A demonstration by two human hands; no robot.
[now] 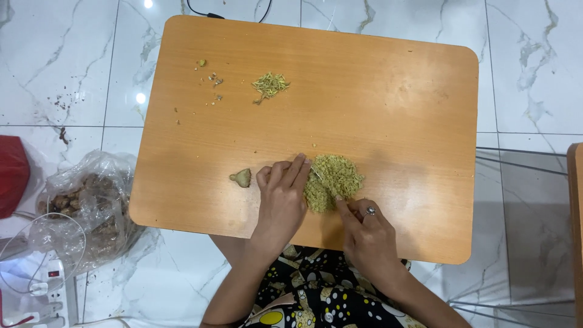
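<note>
A pile of finely chopped yellow-green ginger [334, 180] lies near the front edge of a low orange-brown wooden table [388, 103]. My left hand [280, 197] rests flat against the pile's left side, fingers together and touching it. My right hand [364, 229], with a ring on one finger, pinches at the pile's lower edge with thumb and forefinger. A small piece of ginger [241, 177] sits just left of my left hand. A smaller heap of thin ginger slivers [269, 85] lies farther back on the table.
Scraps of peel [209, 76] are scattered at the table's back left. On the white marble floor to the left stand a clear plastic bag of ginger roots [91, 203], a red bag [12, 173] and a white power strip [51, 282]. A metal frame [522, 164] stands at the right.
</note>
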